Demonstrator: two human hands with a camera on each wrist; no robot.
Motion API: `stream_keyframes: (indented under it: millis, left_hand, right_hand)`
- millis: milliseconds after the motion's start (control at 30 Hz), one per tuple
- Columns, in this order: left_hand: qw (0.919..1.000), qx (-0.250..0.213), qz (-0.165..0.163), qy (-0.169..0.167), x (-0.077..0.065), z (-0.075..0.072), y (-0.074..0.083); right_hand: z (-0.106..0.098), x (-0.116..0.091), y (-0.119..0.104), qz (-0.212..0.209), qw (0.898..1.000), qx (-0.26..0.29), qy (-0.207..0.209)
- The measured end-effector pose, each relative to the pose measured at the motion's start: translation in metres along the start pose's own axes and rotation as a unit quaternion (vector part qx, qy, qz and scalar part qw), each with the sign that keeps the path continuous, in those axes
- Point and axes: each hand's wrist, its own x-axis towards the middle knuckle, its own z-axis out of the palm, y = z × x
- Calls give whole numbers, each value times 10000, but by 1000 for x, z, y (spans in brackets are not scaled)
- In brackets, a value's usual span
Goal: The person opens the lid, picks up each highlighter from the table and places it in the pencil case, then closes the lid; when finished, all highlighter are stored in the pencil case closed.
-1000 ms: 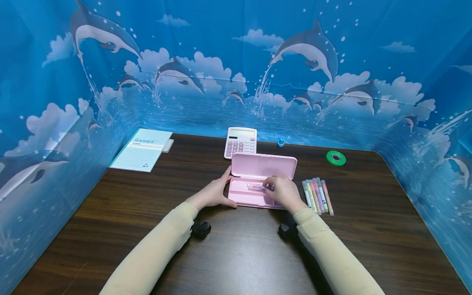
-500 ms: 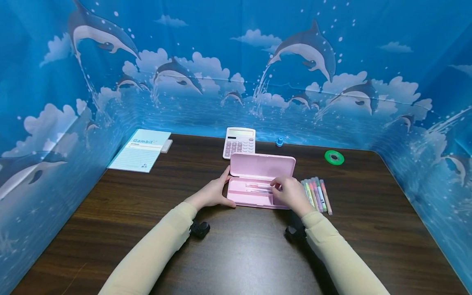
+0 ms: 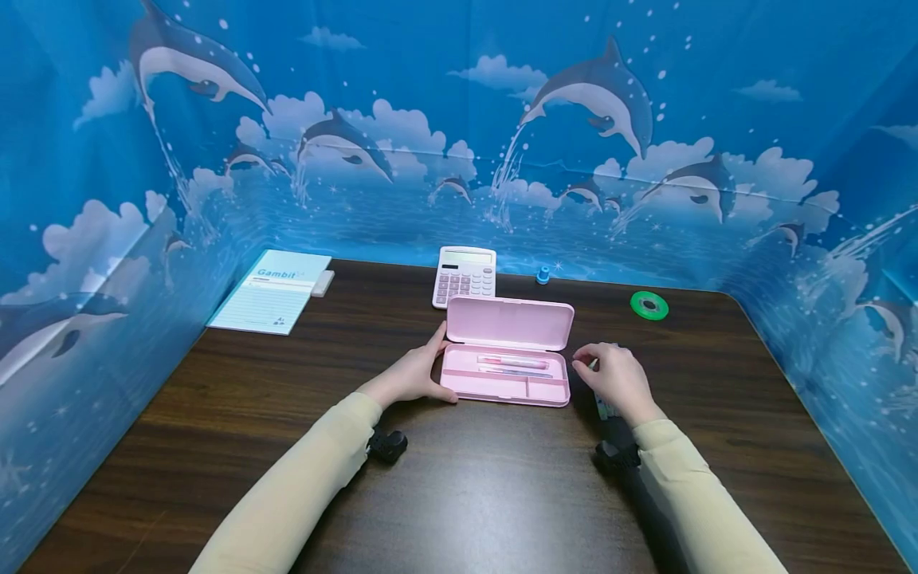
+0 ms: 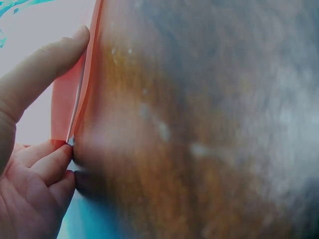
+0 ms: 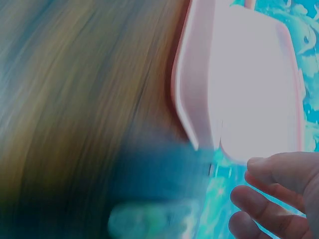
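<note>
A pink pencil case [image 3: 548, 391] lies with its lid raised in the head view. In its long compartment are a pink pen [image 3: 512, 362] and a second thin pen [image 3: 516, 372]. My left hand [image 3: 409, 375] grips the case's left end, thumb at the front edge and fingers at the back corner. Just right of the case, my right hand [image 3: 618, 379] hovers over the markers [image 3: 604, 409], mostly hiding them. Nothing shows between its thumb and loosely bent fingers. In the right wrist view the markers [image 5: 149, 220] are only a pale green blur.
Behind the case stands a white calculator [image 3: 466, 275]. A notebook [image 3: 272, 292] lies at the back left with a small white block [image 3: 323, 284] beside it. A small blue object [image 3: 543, 275] and a green tape roll [image 3: 649, 305] are along the back right.
My right hand has left the inside of the case and moved right, over the markers. The pens now lie uncovered in the case. My left hand stays on the case's left end.
</note>
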Motion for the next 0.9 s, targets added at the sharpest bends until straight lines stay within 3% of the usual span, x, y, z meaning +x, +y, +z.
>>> stream_keyframes:
  millis: [433,900]
  left_hand:
    - [9999,53,-92,-25,1,0,-1]
    - [10000,-10,-96,-9,0,0,2]
  right_hand:
    - [-16,-19,46,475,9988,-102,-4]
    - [-19,-29,72,853,9961,-180,-142]
